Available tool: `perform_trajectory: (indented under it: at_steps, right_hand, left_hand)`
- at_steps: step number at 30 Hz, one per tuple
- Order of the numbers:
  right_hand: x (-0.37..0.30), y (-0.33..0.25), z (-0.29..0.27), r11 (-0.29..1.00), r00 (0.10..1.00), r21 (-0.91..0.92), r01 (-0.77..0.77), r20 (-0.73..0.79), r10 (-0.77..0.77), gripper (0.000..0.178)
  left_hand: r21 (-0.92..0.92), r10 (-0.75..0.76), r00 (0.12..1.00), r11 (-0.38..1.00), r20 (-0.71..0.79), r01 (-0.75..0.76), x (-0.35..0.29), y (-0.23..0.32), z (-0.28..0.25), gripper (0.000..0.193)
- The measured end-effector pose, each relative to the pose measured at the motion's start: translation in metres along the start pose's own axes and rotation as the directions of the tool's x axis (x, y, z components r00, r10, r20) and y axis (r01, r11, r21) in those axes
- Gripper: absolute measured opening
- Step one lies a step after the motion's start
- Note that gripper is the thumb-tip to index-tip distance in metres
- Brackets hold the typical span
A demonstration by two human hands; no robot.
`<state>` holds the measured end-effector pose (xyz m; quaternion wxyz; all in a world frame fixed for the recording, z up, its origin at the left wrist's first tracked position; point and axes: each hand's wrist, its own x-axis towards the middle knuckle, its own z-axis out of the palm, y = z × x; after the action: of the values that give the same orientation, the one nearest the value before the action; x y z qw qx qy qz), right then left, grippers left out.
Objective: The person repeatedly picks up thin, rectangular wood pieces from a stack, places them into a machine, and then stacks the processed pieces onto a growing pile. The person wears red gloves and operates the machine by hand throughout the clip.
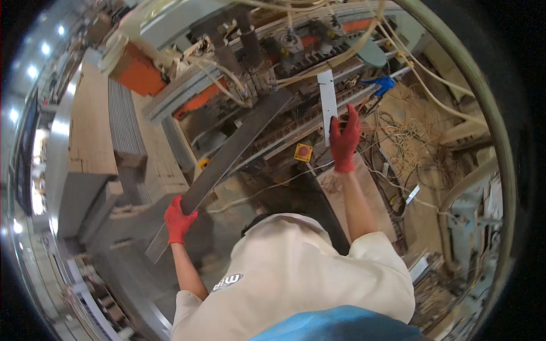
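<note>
My left hand (180, 220), in a red glove, is closed round the lower part of a long dark grey strip (236, 142). The strip slants up to the right, and its far end reaches the machine's front. At the right, my right hand (345, 142), also red-gloved, has its thumb and fingers stretched apart. Its thumb touches or lies just beside the edge of a short pale strip (328, 105) with small holes and a notch. Whether anything supports that pale strip from below is hard to see.
Beyond my hands runs a machine with rails (307, 132) and hoses. A red button on a yellow box (303, 152) sits in front. A blue air gun (382, 85) hangs right, near tangled offcuts (418, 131). Stacked boards (126, 122) stand left.
</note>
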<state>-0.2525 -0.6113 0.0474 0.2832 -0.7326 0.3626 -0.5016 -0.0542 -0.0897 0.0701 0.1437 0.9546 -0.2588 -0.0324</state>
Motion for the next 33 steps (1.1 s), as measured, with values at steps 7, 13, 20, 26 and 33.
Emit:
perform_trajectory:
  at_steps: [7,13,20,26,33]
  right_hand:
    - [-0.110,-0.123,0.025,0.478,0.671,0.482,-0.734,0.622,0.404,0.099]
    - [-0.110,-0.101,0.077,0.123,0.467,0.462,-0.878,0.775,0.426,0.076]
    - [-0.139,-0.114,0.110,-0.119,0.254,0.283,-0.952,0.943,0.213,0.040]
    - [-0.203,-0.122,0.109,0.292,0.092,0.106,-0.951,0.994,-0.062,0.045]
    - [-0.326,-0.144,0.047,0.525,-0.275,-0.170,-0.834,0.953,-0.129,0.039]
  left_hand:
    - [0.420,0.068,0.864,0.891,-0.499,0.172,-0.174,0.016,0.038,0.053]
    - [0.599,0.181,0.708,0.694,-0.682,0.399,-0.284,0.058,0.015,0.042]
    - [0.484,-0.282,0.628,0.441,-0.725,0.756,-0.464,0.079,0.031,0.041]
    - [0.054,-0.735,0.274,0.308,-0.620,0.950,-0.576,0.166,0.113,0.060]
    - [-0.686,-0.839,-0.536,-0.334,-0.097,0.646,-0.639,0.268,0.241,0.061]
